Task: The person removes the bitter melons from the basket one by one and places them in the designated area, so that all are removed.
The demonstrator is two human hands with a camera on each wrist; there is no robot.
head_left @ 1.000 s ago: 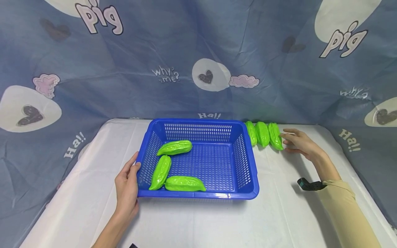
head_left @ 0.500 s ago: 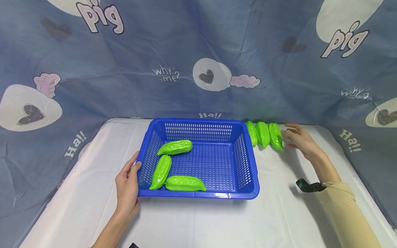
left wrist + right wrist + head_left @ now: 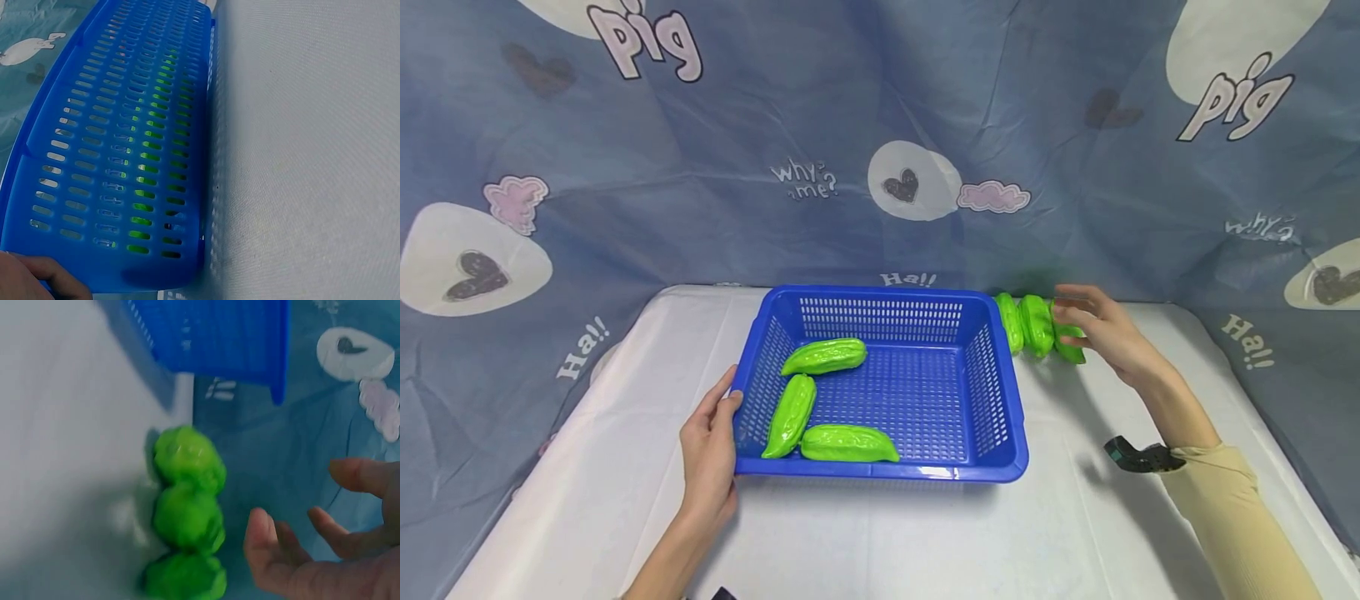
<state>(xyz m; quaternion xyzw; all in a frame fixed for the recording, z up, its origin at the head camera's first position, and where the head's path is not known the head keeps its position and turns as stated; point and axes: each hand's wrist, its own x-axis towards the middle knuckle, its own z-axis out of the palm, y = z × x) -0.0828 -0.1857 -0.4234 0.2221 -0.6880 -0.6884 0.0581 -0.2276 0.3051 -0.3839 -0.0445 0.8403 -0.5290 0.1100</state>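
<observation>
My left hand (image 3: 707,454) grips the left rim of a blue plastic basket (image 3: 880,472); in the left wrist view its fingers (image 3: 47,275) curl at the basket's corner. Inside lie three bright green, ridged bitter melons: one at the back (image 3: 823,357), one upright at the left (image 3: 790,417) and one along the front (image 3: 850,443). To the right of the basket, three more stand side by side (image 3: 1036,325). Above the rightmost bitter melon (image 3: 1070,348) hovers my right hand (image 3: 1108,333), fingers spread and holding nothing. The right wrist view shows this hand (image 3: 362,565) apart from the row.
A white cloth (image 3: 925,542) covers the table. Right behind the basket and the row hangs a blue printed curtain (image 3: 820,233), which also runs down both sides. A black band (image 3: 1142,457) sits on the right wrist.
My right hand has moved left and up, from beside the rightmost bitter melon to over it, and its fingers have spread. The left hand and basket stay put.
</observation>
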